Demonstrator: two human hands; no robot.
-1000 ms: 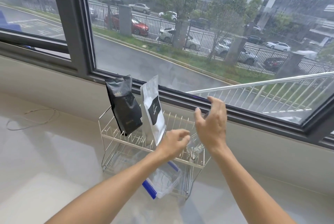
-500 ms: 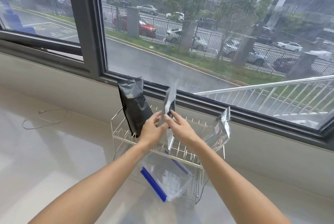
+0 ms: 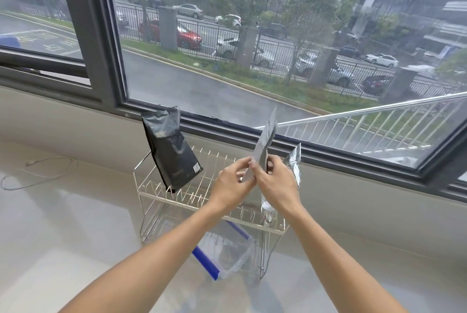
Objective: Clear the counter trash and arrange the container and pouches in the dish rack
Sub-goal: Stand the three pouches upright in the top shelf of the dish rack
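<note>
Pale grey and thin, the flat foil pouch (image 3: 265,143) looked light and floppy, with a slick surface that could slide from a loose grip; its lower half, where the sheet is doubled, seemed the best place to hold it. It stood nearly edge-on to the camera above the white wire dish rack (image 3: 177,201), tilted slightly right. The left hand (image 3: 231,186) pinched its lower left edge between thumb and fingertips, and the right hand (image 3: 276,183) pinched the opposite face, fingers curled round it, so the pouch ran up between the two hands. A matte black gusseted bag (image 3: 170,148) leaned in the rack's left slots, a crinkled silver pouch (image 3: 294,163) stood at the right, and a clear plastic container with blue clips (image 3: 225,252) sat on the lower tier.
</note>
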